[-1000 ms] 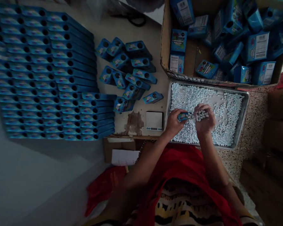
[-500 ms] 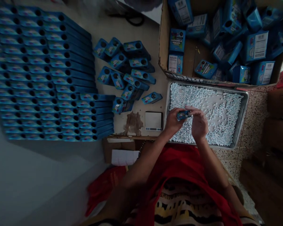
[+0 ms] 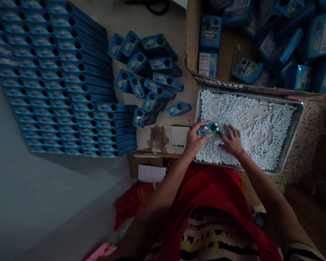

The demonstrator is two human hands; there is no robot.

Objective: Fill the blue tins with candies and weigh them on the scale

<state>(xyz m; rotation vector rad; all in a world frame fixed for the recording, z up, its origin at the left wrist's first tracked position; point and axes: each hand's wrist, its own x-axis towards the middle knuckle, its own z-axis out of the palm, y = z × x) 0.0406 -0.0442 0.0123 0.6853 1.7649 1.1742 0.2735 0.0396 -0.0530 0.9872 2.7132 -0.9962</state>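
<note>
My left hand point(image 3: 194, 139) is closed around a small blue candy box point(image 3: 208, 128) with a round hole in its face, held over the near left part of a metal tray point(image 3: 291, 145). The tray is filled with small white-blue candies point(image 3: 250, 119). My right hand point(image 3: 232, 139) lies on the candies just right of the box, fingers spread and reaching into them; whether it holds any I cannot make out.
Neat rows of blue boxes point(image 3: 57, 79) cover the table's left. A loose pile of the same boxes point(image 3: 149, 76) lies in the middle. A small white scale point(image 3: 179, 136) sits left of the tray. A cardboard carton point(image 3: 191, 43) of blue boxes stands behind the tray.
My right hand, which held candies at the box's end a second ago, has dropped flat onto the candies. The box has turned so its holed face shows. The view shifted slightly.
</note>
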